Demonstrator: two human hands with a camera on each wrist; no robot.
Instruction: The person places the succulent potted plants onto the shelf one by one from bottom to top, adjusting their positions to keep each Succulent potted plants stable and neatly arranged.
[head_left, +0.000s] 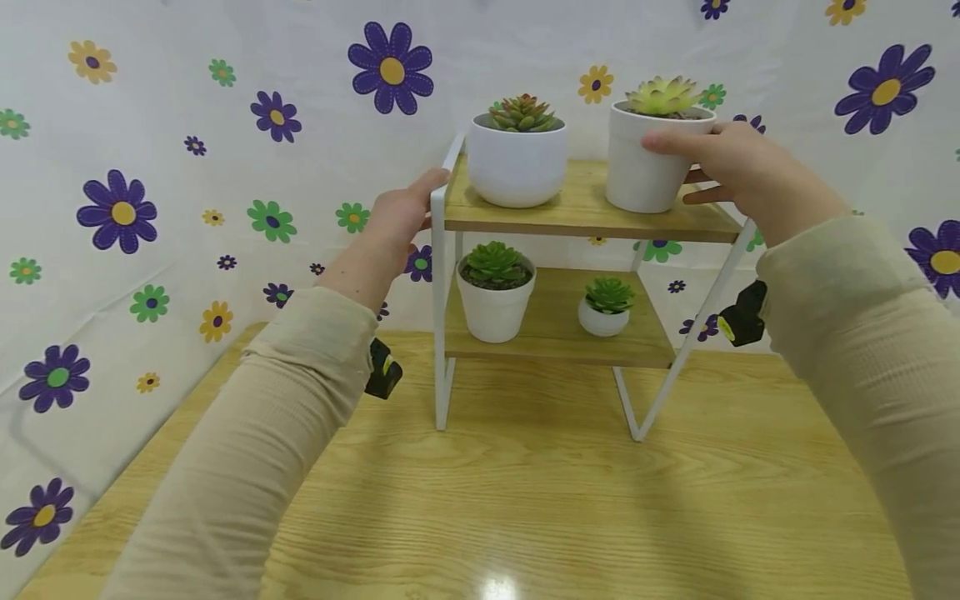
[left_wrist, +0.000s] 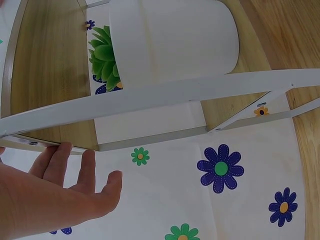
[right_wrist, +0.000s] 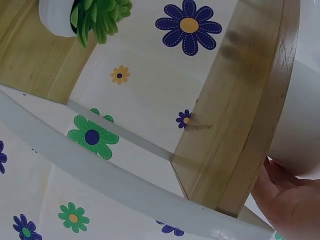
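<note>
A two-tier plant stand (head_left: 577, 223) with wooden shelves and a white frame stands on the table. My left hand (head_left: 397, 212) holds the top left side of the frame; in the left wrist view, the fingertips (left_wrist: 62, 150) touch its edge beside the upper shelf. At the top right, my right hand (head_left: 738, 171) grips a tapered white pot (head_left: 645, 167) with a pale yellow-green succulent (head_left: 665, 96). The thumb lies across the pot's front, fingers at its right side. The pot's base is at the shelf surface; whether it touches, I cannot tell.
A rounded white pot (head_left: 517, 162) with a reddish-green succulent stands at the upper shelf's left. Below are a white potted succulent (head_left: 495, 312) and a small white bowl-shaped pot (head_left: 603, 320) with a green plant. A flower-patterned cloth (head_left: 172, 183) hangs behind the wooden table (head_left: 525, 492).
</note>
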